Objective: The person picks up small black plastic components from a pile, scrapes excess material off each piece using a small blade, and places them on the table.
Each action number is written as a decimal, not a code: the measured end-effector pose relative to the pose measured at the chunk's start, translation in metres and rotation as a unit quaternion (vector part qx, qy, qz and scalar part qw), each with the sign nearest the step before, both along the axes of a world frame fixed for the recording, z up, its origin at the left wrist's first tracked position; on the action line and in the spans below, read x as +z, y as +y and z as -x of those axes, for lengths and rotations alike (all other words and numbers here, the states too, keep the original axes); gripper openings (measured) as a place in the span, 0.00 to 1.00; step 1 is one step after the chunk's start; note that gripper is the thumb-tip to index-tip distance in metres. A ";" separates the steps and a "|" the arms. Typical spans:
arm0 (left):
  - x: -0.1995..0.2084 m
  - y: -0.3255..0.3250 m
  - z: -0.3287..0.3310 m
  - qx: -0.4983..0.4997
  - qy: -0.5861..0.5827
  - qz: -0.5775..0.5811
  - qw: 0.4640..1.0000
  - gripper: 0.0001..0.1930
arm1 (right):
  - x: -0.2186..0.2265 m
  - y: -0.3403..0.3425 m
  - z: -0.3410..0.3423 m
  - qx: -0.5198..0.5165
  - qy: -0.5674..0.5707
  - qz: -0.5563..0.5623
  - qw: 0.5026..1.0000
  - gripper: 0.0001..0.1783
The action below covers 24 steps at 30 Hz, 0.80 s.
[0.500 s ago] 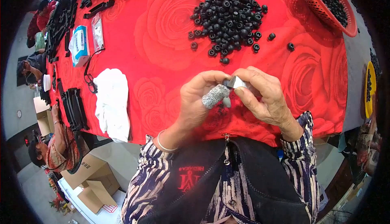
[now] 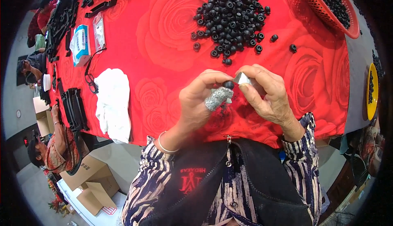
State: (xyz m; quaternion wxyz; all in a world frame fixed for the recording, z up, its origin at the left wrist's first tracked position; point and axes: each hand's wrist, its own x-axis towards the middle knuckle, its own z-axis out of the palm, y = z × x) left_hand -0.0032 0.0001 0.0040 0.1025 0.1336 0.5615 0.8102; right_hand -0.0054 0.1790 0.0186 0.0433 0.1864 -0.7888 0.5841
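My left hand [image 2: 196,97] pinches a small round black cap [image 2: 228,85] between thumb and fingertips. A grey speckled sleeve [image 2: 217,99] wraps one finger of that hand. My right hand [image 2: 268,93] grips a flat silver blade [image 2: 242,78], its pointed end showing beside the thumb. The blade stands close to the cap on its right, with a small gap between them. Dark crumbs [image 2: 223,112] lie on the cloth below my hands. Beyond them sits a heap of similar black caps [image 2: 231,17], several with hollow round ends upward.
A red basket [image 2: 323,13] of black parts stands far right; a yellow tray [image 2: 371,99] is beyond the table edge. On the left lie a white cloth [image 2: 112,105], glasses [image 2: 91,80], a tissue box [image 2: 81,45] and black strips [image 2: 74,109]. Other people work at the left.
My hands have drawn slightly apart. The blade has moved from against the cap to its right, and the cap's rounded dark end now faces up in my left hand.
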 end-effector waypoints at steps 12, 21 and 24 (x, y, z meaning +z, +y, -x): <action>0.004 0.002 -0.001 -0.014 -0.054 -0.027 0.998 0.13 | -0.006 0.000 0.000 0.007 0.018 -0.003 1.000 0.11; 0.001 0.000 -0.001 -0.024 -0.057 -0.023 0.998 0.13 | -0.003 0.000 0.000 0.011 0.018 -0.006 1.000 0.11; 0.001 0.000 -0.001 -0.020 -0.056 -0.021 0.998 0.13 | -0.005 0.000 0.001 0.003 0.035 -0.006 0.999 0.10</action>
